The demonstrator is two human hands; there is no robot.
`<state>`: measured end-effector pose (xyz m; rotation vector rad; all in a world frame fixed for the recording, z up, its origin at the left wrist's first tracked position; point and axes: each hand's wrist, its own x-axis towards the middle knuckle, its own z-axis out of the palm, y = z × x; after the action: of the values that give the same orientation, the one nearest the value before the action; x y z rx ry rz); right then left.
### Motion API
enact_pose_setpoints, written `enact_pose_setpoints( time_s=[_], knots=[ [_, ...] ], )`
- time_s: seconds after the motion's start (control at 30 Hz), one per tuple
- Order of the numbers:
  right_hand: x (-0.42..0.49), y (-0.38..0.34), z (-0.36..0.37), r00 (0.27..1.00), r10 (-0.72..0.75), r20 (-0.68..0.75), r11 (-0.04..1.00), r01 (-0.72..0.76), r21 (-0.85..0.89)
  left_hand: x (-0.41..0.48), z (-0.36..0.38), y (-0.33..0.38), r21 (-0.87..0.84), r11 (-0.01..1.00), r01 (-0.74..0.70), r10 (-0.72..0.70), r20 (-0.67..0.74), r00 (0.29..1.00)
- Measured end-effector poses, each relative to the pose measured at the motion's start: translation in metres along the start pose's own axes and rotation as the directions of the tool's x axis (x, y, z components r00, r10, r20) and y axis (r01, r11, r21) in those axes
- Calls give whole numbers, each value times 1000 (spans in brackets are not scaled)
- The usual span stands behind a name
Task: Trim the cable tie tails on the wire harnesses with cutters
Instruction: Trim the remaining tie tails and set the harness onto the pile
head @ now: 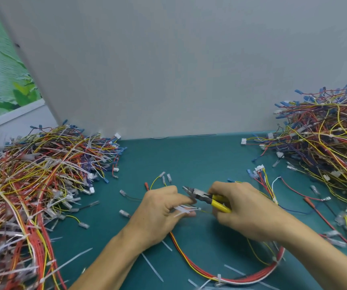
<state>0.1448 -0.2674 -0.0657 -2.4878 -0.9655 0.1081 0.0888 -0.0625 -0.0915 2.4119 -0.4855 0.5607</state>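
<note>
- Cable tie tails (182,210), white and bunched, stick out of the left hand (158,212), which pinches them between thumb and fingertips just above the green table mat (189,160).
- The right hand (241,208) is curled round the yellow handles of the cutters (206,198). Their nose points up and left, just above the tails and not yet on them. I cannot tell whether the jaws are parted.
- A clean cut probably calls for laying the blades flat against the tie's head, so that no sharp stub is left.
- The thin yellow wire (206,211) beside that head should stay out of the blades, and the left fingertips should stay well back.
- The harness (220,276) in hand loops red and yellow toward the near edge, with more white ties along it.
- No bin, tray or box shows, and everything lies loose on the mat.
- The left pile (32,185) bristles with long white tails and is likely untrimmed.
- The right pile (325,143) shows few tails and is likely finished.
- Cut strips (151,266) lie scattered near the arms.
</note>
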Motion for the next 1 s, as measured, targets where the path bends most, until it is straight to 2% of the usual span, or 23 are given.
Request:
enact_pose_setpoints(
  time_s=[0.13,0.23,0.37,0.47,0.57,0.73,1.0],
  knots=[
    [1,-2,3,999,-8,53,1000,8,17,-3,2,0,-71,996,55,-53,25,998],
    [1,-4,4,997,-15,77,999,12,47,-3,4,0,-77,996,39,-37,26,999],
    [1,-5,-1,999,-12,47,997,9,70,-6,7,-1,-116,985,124,-117,62,991],
    [-1,-5,-13,1000,-16,13,994,17,-108,-7,9,-5,-170,955,242,-221,131,966],
    [-5,-5,-27,999,15,39,965,-4,-264,-6,8,-7,-248,913,324,-291,161,943],
    [-11,-9,-33,990,29,140,899,35,-437,-4,7,-8,-296,882,367,-322,190,927],
    [-6,-13,-19,991,-21,135,761,103,-641,-5,8,-14,-309,862,403,-347,220,912]
  ],
)
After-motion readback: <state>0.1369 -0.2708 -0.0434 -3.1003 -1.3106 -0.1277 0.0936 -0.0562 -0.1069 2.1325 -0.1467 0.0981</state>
